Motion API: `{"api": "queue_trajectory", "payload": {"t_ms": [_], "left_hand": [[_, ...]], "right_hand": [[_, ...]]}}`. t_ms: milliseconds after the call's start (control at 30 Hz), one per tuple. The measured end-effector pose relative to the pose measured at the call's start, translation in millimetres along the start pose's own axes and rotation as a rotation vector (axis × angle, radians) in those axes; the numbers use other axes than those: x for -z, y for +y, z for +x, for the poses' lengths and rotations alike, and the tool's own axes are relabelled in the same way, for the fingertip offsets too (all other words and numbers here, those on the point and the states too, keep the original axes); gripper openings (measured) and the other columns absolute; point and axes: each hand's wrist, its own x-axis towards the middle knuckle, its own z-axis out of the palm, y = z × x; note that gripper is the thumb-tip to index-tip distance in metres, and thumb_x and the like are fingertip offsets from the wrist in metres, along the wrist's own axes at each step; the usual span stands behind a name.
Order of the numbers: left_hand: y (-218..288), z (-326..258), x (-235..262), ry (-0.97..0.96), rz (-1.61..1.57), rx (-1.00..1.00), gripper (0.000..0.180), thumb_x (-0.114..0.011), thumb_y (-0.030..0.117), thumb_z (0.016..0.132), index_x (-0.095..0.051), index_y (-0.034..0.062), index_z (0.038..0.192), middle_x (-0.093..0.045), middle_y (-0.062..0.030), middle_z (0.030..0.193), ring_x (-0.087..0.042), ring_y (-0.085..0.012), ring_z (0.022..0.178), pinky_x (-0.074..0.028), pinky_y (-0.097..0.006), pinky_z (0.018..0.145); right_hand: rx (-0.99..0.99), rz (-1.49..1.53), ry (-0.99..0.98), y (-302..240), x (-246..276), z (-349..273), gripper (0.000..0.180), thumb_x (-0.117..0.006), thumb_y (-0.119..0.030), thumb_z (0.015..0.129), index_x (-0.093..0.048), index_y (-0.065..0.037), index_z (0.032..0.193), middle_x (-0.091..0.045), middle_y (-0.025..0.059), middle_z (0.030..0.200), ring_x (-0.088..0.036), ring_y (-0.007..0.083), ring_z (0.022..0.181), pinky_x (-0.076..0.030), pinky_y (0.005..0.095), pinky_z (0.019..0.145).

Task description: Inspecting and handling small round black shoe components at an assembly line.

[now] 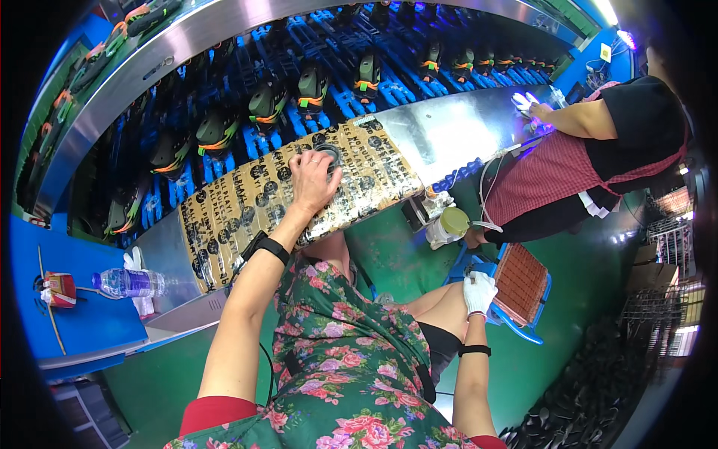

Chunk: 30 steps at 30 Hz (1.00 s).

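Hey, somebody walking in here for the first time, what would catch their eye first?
Probably the row of dark shoes with orange trim on blue racks across the top. Next, the green floral garment at lower centre. Then the bare left hand at a dark round object on the brown printed covering.

Bottle [129, 283], clear plastic, purple label, at left; carton [61, 290], red and white, stands near it. Jar [453, 222] with olive-green lid, below a coiled hose [458, 176], blue. Co-worker [553, 168], wears red checked apron, at right. Strip light [606, 11], white, lit, upper right. Floor [396, 258], green. Heap of dark pieces [580, 393], lower right, kind unclear.
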Motion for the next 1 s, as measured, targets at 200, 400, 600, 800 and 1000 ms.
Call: {"api": "queue_trajectory", "payload": {"t_ms": [200,400,600,800,1000], "left_hand": [[-3.6,-1.0,-8.8,-0.004,0.048,-0.026,0.026,-0.071,0.025,0.085,-0.074,0.0044,0.1,-0.07,-0.007,0.104,-0.058,-0.0244,0.105,-0.035,-0.046,0.099],[0.2,0.4,-5.2,0.023,0.042,-0.027,0.027,-0.07,0.025,0.085,-0.07,0.005,0.103,-0.068,-0.0077,0.103,-0.057,-0.0265,0.106,-0.034,-0.047,0.1],[3.3,1.8,-0.4,-0.021,0.028,0.019,0.025,-0.071,0.025,0.084,-0.061,0.0073,0.099,-0.064,-0.0103,0.107,-0.055,-0.0287,0.111,-0.033,-0.049,0.101],[1.4,-0.3,-2.6,0.005,0.005,0.012,0.028,-0.071,0.023,0.083,-0.06,0.0075,0.105,-0.064,-0.0113,0.106,-0.055,-0.029,0.113,-0.032,-0.049,0.102],[2.6,1.2,-0.4,-0.075,0.003,0.047,0.031,-0.071,0.021,0.084,-0.06,0.0072,0.109,-0.063,-0.0119,0.111,-0.054,-0.0289,0.115,-0.03,-0.05,0.105]], "right_hand": [[0.003,0.001,0.023,2.3,-2.4,-0.5,0.017,-0.067,-0.028,0.082,-0.077,-0.017,0.091,-0.073,0.0029,0.101,-0.063,0.029,0.104,-0.045,0.0461,0.09],[-0.029,0.015,-0.046,-2.7,1.0,0.8,0.02,-0.066,-0.026,0.082,-0.076,-0.013,0.094,-0.073,0.0036,0.106,-0.06,0.0282,0.11,-0.042,0.0476,0.095],[-0.044,0.039,-0.057,-2.4,3.9,0.8,0.021,-0.066,-0.027,0.082,-0.076,-0.013,0.094,-0.073,0.0037,0.106,-0.06,0.0282,0.111,-0.042,0.0475,0.096],[-0.037,0.035,-0.035,-4.7,4.5,-0.8,0.021,-0.067,-0.027,0.082,-0.076,-0.013,0.094,-0.073,0.0043,0.105,-0.061,0.0284,0.109,-0.042,0.0468,0.095],[-0.022,0.045,-0.025,-5.4,5.1,0.0,0.021,-0.067,-0.027,0.082,-0.075,-0.012,0.094,-0.073,0.0049,0.105,-0.061,0.0287,0.108,-0.042,0.047,0.095]]}}
